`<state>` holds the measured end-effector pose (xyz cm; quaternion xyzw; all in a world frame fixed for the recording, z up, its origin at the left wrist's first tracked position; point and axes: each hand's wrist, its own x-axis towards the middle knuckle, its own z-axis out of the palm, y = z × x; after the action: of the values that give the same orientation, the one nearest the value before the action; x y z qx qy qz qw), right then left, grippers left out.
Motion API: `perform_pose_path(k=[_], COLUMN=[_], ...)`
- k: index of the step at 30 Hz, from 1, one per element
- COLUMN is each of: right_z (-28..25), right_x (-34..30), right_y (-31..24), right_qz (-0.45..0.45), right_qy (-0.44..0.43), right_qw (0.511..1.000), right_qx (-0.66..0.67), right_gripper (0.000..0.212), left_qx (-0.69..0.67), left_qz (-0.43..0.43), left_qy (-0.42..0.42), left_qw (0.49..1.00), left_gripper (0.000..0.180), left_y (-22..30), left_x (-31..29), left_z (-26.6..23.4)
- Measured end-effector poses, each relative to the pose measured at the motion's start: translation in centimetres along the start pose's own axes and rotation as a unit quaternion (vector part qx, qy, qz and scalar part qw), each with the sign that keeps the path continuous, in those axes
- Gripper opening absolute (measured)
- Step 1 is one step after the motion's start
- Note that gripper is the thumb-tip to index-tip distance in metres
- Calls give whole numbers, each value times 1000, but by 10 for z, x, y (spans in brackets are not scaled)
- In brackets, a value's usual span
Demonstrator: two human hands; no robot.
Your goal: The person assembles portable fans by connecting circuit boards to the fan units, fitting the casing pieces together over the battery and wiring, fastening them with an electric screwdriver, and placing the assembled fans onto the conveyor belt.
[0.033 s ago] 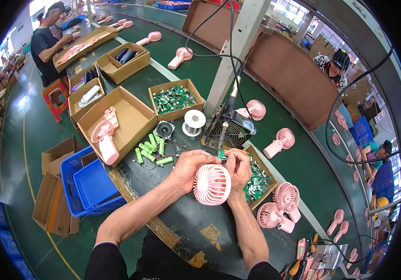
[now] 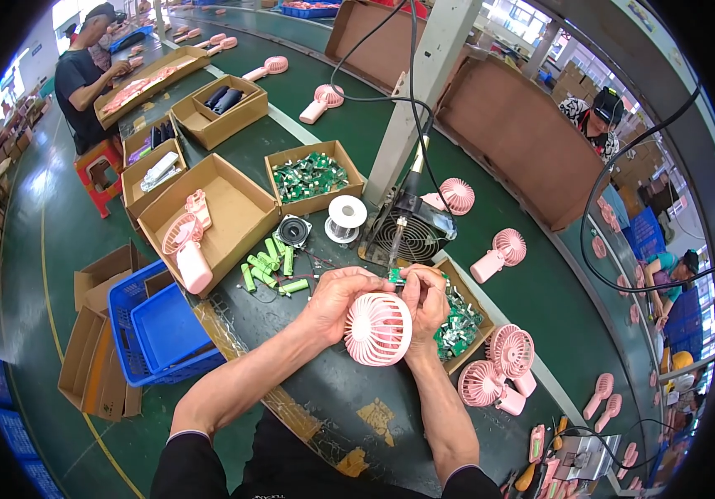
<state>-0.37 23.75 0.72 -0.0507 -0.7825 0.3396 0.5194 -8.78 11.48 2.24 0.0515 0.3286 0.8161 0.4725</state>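
Note:
A pink handheld fan hangs between my hands, its round slatted head toward me. My left hand is closed at the fan's left side, with fingertips reaching a small green circuit board. From the other side, my right hand pinches at the board; the fingers hide any wires and most of the fan's handle. A soldering iron slants down from above, its tip at or just over the board. Whether they touch cannot be made out.
Left of my hands lie green battery cells, a small round black speaker-like part and a solder spool. Circuit boards fill two cartons. A black fan unit stands behind. More pink fans lie at right.

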Motion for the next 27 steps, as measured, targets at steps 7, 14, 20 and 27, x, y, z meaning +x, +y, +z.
perform_pose_path(k=[7,14,20,27], right_z=[-1,-1,0,0], right_x=[1,2,4,5], right_y=[0,-2,-3,-3], right_qz=[-3,-8,-43,-50], right_qy=[0,3,9,11], right_qw=[1000,1000,999,999], right_qx=[-4,-7,-13,-16], right_gripper=[13,13,13,14], left_qx=[-2,10,17,17], left_qz=[3,5,-4,-4], left_qy=[0,5,10,7], left_qw=[1000,1000,1000,1000], left_gripper=[4,4,3,3], left_y=[-2,-3,1,1], left_x=[0,2,-1,2], left_z=[0,-2,0,-1])
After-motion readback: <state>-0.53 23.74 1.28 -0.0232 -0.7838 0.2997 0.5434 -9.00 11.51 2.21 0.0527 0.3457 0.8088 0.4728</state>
